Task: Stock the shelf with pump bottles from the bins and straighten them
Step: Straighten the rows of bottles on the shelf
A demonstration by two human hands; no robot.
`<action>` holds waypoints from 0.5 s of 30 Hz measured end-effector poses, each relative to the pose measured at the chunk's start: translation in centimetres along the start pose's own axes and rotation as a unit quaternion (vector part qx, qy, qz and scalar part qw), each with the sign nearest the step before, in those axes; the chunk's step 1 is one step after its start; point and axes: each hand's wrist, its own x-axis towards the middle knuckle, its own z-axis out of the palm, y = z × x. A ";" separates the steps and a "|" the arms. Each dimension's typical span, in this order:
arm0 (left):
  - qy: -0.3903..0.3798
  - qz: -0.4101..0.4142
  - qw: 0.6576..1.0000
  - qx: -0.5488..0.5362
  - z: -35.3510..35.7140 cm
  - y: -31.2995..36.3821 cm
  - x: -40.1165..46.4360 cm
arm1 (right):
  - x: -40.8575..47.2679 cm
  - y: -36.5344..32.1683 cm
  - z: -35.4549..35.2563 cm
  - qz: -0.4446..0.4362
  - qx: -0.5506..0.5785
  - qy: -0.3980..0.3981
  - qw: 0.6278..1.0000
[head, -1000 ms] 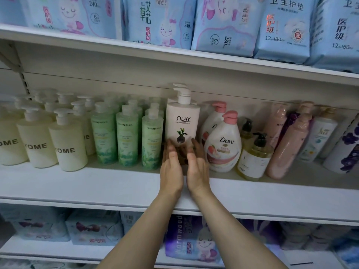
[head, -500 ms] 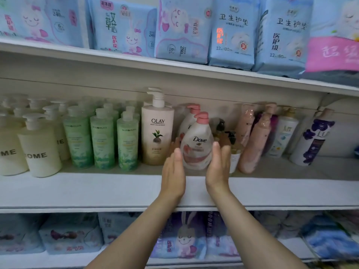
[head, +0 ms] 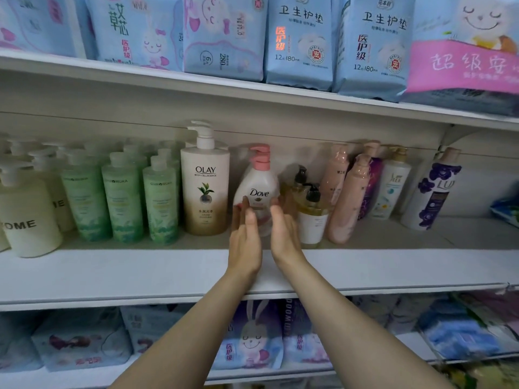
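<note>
A white Dove pump bottle (head: 257,189) with a pink pump stands upright on the middle shelf (head: 140,273), a second pink pump just behind it. My left hand (head: 245,237) and my right hand (head: 284,234) flank its lower half with straight fingers, pressing its sides. To its left stands a tall Olay bottle (head: 205,186). To its right are two amber bottles with black pumps (head: 310,214), then leaning pink bottles (head: 349,200).
Green bottles (head: 123,200) and cream pump bottles (head: 28,217) fill the shelf's left. A white bottle (head: 391,186) and a purple-flowered Lux bottle (head: 434,192) stand at the right. Blue packs (head: 300,40) line the shelf above; more packs lie below.
My hands moved from the Olay bottle to the Dove bottle and pushed it upright and back, in line with the one behind. The view shifted right.
</note>
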 end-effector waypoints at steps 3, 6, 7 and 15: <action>0.024 -0.030 0.999 -0.017 -0.4 -0.3 0.5 | 0.6 0.7 0.4 0.016 0.003 0.012 1.000; 0.057 -0.076 0.994 -0.054 -0.7 -0.6 1.0 | 2.2 0.8 0.2 0.046 0.013 0.053 0.997; 0.066 -0.085 0.992 -0.068 -0.7 -0.6 1.0 | 2.8 0.6 0.2 0.056 0.012 0.060 0.997; 0.072 -0.098 0.989 -0.082 -0.6 -0.9 0.9 | 7.9 -0.7 1.2 0.050 0.065 0.067 0.994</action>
